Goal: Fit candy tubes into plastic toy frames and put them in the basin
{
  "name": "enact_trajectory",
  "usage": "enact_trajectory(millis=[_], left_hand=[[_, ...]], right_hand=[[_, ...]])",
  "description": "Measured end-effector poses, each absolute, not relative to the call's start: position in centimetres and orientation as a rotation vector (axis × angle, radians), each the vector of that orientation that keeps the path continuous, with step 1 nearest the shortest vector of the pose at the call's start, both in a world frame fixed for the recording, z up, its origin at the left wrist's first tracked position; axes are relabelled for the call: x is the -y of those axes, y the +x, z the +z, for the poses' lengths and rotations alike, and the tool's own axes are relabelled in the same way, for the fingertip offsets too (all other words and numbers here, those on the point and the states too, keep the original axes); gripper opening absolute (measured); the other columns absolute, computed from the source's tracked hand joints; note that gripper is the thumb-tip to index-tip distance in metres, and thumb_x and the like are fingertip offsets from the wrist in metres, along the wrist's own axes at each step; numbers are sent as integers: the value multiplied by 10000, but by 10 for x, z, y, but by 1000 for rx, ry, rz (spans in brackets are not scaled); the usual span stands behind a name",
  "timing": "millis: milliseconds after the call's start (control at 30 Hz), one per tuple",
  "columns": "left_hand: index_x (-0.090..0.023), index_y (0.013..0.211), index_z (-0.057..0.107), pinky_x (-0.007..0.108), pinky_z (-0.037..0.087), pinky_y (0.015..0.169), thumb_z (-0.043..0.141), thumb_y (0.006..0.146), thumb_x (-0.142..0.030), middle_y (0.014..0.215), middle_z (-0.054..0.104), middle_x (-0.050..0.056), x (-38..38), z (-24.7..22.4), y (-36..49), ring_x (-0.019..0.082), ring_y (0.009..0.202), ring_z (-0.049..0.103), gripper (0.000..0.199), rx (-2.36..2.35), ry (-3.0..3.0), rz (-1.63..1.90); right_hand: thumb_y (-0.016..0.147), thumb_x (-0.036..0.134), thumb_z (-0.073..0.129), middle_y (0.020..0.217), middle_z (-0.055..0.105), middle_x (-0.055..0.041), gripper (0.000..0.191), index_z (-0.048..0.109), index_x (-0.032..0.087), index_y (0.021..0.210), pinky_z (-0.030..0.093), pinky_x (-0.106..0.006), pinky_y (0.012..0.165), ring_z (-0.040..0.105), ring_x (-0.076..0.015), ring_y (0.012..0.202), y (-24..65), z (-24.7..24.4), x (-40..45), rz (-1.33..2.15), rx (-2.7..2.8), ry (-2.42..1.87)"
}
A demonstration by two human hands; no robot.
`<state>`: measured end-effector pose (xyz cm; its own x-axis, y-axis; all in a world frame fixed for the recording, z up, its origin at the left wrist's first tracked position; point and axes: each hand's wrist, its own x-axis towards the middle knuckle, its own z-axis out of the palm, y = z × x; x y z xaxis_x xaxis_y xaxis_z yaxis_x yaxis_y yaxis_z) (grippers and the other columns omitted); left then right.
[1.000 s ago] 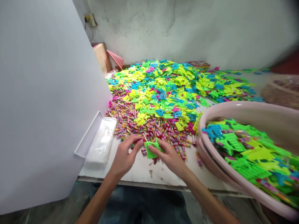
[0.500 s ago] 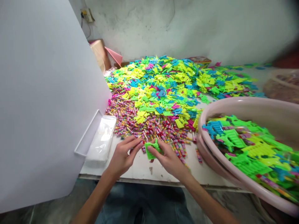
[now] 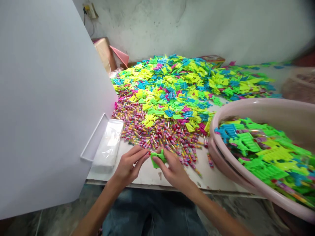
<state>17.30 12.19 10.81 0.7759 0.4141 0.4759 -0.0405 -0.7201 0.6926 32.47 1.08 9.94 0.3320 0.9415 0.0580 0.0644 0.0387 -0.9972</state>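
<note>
Green plastic comb point(image 3: 158, 158) looks light and stiff; the right hand point(image 3: 173, 169) pinches its edge; cannot tell if the left hand point(image 3: 128, 167) holds it too.

Your left hand point(image 3: 128, 167) and right hand point(image 3: 172, 168) grip a green plastic comb point(image 3: 157, 158) above the table point(image 3: 147, 175), just below a spread of striped tubes point(image 3: 159, 139); a pink basin point(image 3: 261, 104) of combs sits to your right.
</note>
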Motion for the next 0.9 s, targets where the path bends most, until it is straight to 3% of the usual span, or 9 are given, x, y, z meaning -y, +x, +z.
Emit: enact_trajectory(millis=[200, 433, 533, 633, 767, 900], left_hand=[[-180, 1140, 645, 232, 482, 716, 518, 946, -114, 893, 596, 59, -120, 105, 174, 133, 803, 577, 241, -299, 2277, 768], [-182, 1244, 553, 279, 493, 809, 450, 985, -164, 957, 581, 68, -118, 93, 177, 159, 903, 573, 280, -359, 2475, 772], [-158, 1296, 491, 366, 494, 868, 551, 945, -352, 1044, 597, 103, -114, 98, 178, 229, 998, 565, 405, -464, 2680, 759], [-124, 1187, 519, 436, 495, 850, 635, 804, -609, 1023, 598, 125, -108, 104, 178, 291, 990, 555, 628, -558, 2828, 732], [-144, 964, 535, 380, 487, 720, 608, 848, -562, 858, 564, 75, -105, 106, 178, 245, 840, 536, 440, -514, 2855, 697], [-155, 901, 535, 366, 469, 702, 600, 882, -487, 812, 547, 57, -107, 101, 176, 224, 797, 512, 339, -386, 2858, 663]], right_hand=[[803, 516, 686, 760, 503, 0, 353, 591, 177, 830, 530, -258, 538, 507, -145, 683, 331, 97, -16, 1356, 733, -1093], [800, 563, 667, 765, 523, 10, 384, 594, 189, 847, 546, -278, 570, 539, -148, 675, 335, 88, -19, 1083, 862, -1324], [830, 547, 638, 804, 557, -3, 357, 601, 193, 855, 532, -291, 631, 563, -170, 744, 333, 89, -19, 1067, 856, -1342], [856, 508, 623, 841, 600, -12, 318, 624, 190, 852, 482, -295, 721, 558, -182, 816, 331, 90, -18, 988, 868, -1415], [834, 501, 647, 859, 629, -16, 320, 649, 185, 879, 443, -301, 758, 558, -195, 847, 326, 87, -15, 1028, 826, -1440], [799, 504, 680, 835, 629, -13, 328, 667, 183, 864, 446, -283, 711, 564, -195, 831, 325, 84, -12, 1131, 715, -1400]])
